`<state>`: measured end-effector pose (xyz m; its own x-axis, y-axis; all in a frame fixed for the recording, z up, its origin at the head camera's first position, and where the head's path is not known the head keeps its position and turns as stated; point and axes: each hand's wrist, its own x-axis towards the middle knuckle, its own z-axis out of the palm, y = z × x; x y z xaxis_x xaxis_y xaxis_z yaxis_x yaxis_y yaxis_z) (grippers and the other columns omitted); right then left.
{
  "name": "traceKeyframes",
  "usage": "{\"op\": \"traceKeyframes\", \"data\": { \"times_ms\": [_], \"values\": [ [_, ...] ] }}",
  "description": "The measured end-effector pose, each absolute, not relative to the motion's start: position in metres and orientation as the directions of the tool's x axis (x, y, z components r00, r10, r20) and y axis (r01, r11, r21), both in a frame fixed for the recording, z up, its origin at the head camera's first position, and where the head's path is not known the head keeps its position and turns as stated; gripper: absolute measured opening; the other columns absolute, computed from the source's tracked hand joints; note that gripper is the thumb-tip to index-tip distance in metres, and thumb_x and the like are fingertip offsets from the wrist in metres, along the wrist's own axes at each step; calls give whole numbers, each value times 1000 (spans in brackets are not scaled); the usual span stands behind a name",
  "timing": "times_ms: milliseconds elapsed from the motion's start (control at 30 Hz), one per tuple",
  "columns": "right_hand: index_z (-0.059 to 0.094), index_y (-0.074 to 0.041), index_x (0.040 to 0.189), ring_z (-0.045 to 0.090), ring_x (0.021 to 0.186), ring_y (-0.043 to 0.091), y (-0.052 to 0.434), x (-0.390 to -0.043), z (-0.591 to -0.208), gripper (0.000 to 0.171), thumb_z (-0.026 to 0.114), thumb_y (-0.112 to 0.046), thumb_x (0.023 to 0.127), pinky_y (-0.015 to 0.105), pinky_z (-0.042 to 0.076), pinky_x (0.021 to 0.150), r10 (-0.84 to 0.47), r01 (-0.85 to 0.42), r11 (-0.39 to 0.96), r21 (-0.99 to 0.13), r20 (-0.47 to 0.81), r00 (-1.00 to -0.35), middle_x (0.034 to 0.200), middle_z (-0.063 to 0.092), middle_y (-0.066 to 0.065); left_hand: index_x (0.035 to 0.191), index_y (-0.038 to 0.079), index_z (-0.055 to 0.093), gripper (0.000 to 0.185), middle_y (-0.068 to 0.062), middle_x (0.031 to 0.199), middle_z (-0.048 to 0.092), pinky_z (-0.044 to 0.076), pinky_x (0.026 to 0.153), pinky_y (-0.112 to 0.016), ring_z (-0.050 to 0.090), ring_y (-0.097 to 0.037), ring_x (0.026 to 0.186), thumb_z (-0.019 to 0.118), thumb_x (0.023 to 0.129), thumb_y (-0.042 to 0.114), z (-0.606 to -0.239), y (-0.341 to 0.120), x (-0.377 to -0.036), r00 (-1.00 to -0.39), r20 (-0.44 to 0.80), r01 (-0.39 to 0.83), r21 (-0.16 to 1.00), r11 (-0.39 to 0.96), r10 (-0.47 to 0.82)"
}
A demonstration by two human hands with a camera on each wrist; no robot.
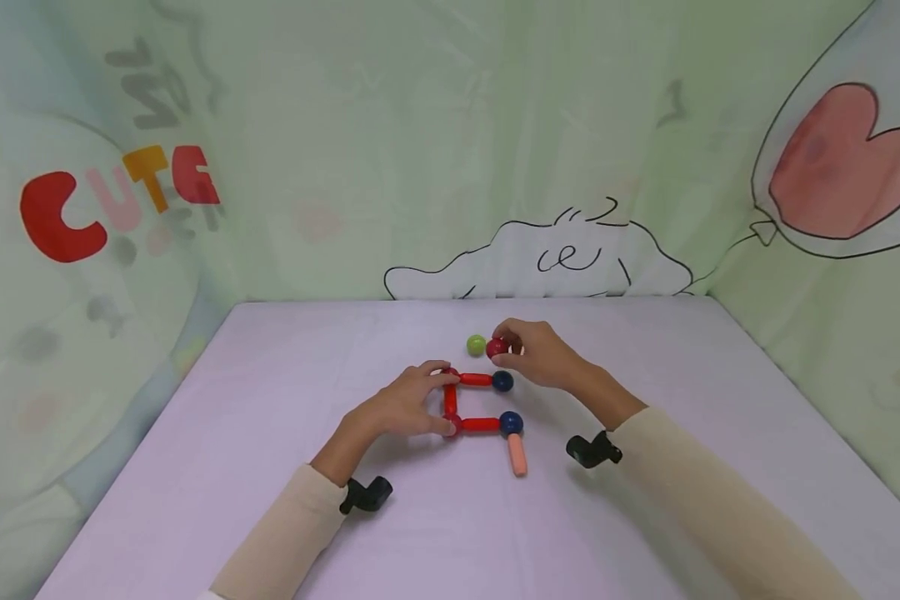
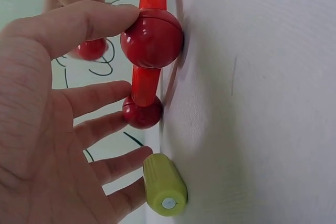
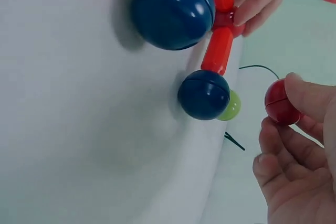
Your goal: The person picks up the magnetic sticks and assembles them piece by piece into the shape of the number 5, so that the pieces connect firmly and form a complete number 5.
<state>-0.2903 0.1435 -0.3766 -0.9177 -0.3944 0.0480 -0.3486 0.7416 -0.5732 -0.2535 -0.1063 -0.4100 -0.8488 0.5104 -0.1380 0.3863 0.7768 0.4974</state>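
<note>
Head view: a lilac table (image 1: pixel 270 500) carries a small frame (image 1: pixel 474 402) of red rods and balls near its middle, toward the far edge. The frame is a three-sided shape, open on the right, where two blue balls (image 1: pixel 502 382) cap its ends. A pink rod (image 1: pixel 517 455) runs from the nearer blue ball toward the near edge. The left hand (image 1: pixel 401 408) has its thumb and fingers pinched on the frame's two red corner balls. The right hand (image 1: pixel 532 354), just beyond the frame, pinches a loose red ball (image 1: pixel 497 347) in its fingertips. A green ball (image 1: pixel 476 345) lies just left of it. By the left fingers lies a yellow-green rod (image 2: pixel 164 184).
</note>
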Motion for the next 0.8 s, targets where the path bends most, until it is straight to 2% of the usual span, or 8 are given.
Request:
{"op": "traceKeyframes", "data": {
  "times_ms": [200, 300, 533, 800],
  "values": [
    [62, -6, 125, 65, 97, 22, 160, -273, -386, 33, 72, -12, 94, 32, 58, 77, -425, -283, 619, -732, -9, -905, 111, 65, 9, 151, 26, 48, 77, -7, 162, 32, 48, 102, -56, 30, -30, 146, 77, 81, 40, -411, -103, -255, -850, -158, 371, 496, 785, 502],
    [61, -6, 124, 68, 102, 25, 164, -267, -389, 31, 71, -9, 95, 35, 60, 80, -446, -254, 576, -777, -38, -894, 115, 64, 11, 151, 25, 48, 77, -7, 161, 33, 48, 103, -56, 31, -30, 145, 77, 81, 38, -409, -101, -256, -846, -156, 378, 497, 781, 509],
    [62, -4, 124, 67, 106, 28, 170, -255, -388, 33, 73, -10, 93, 38, 59, 86, -417, -276, 603, -748, -1, -909, 115, 67, 11, 151, 23, 49, 77, -8, 160, 35, 49, 102, -55, 33, -31, 144, 78, 80, 37, -409, -101, -257, -831, -159, 396, 504, 768, 533],
    [64, -7, 117, 63, 89, 22, 181, -225, -385, 28, 75, -14, 92, 33, 57, 70, -430, -276, 576, -770, 2, -903, 102, 67, 5, 151, 25, 48, 77, -6, 161, 34, 49, 102, -55, 32, -30, 144, 77, 81, 38, -408, -101, -257, -839, -157, 392, 491, 778, 521]
  ]
}}
